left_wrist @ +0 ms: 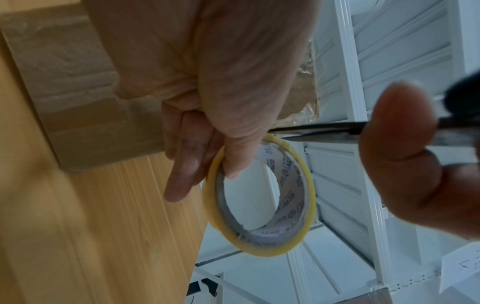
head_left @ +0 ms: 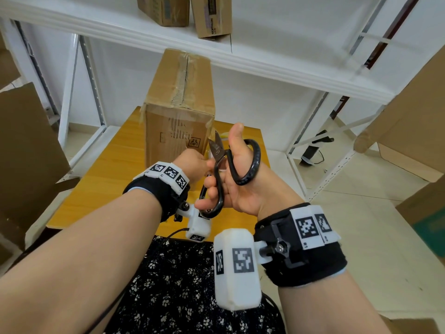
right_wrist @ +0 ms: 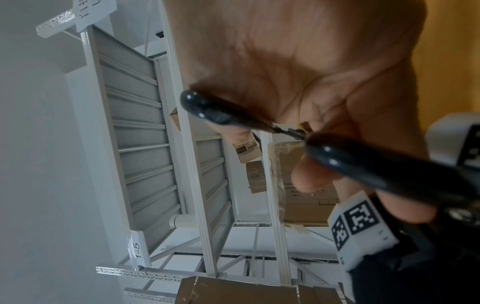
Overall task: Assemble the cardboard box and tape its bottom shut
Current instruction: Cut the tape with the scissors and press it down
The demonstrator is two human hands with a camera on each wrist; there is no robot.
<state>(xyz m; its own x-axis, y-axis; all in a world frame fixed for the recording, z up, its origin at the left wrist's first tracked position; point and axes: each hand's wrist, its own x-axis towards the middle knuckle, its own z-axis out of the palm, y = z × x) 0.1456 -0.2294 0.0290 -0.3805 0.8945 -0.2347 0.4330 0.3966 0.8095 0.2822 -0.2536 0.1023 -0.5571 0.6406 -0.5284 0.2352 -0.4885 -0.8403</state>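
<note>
A tall cardboard box [head_left: 179,116] stands on the wooden table [head_left: 113,169], clear tape running over its top seam and down its near face. My left hand [head_left: 192,165] grips a yellowish roll of clear tape [left_wrist: 262,197] at the box's lower right corner, a fingertip [left_wrist: 233,162] hooked through the core. My right hand [head_left: 231,179] holds black scissors [head_left: 224,169], thumb and fingers through the handles. The blades [left_wrist: 311,131] point at the crinkled tape strip [left_wrist: 309,90] just above the roll. The box [right_wrist: 306,185] shows behind the right fingers.
White metal shelving [head_left: 265,59] spans above and behind the table, with two small cartons [head_left: 212,15] on its shelf. Flattened cardboard [head_left: 29,150] leans at the left, and more cardboard [head_left: 414,112] stands at the right. Tiled floor lies to the right.
</note>
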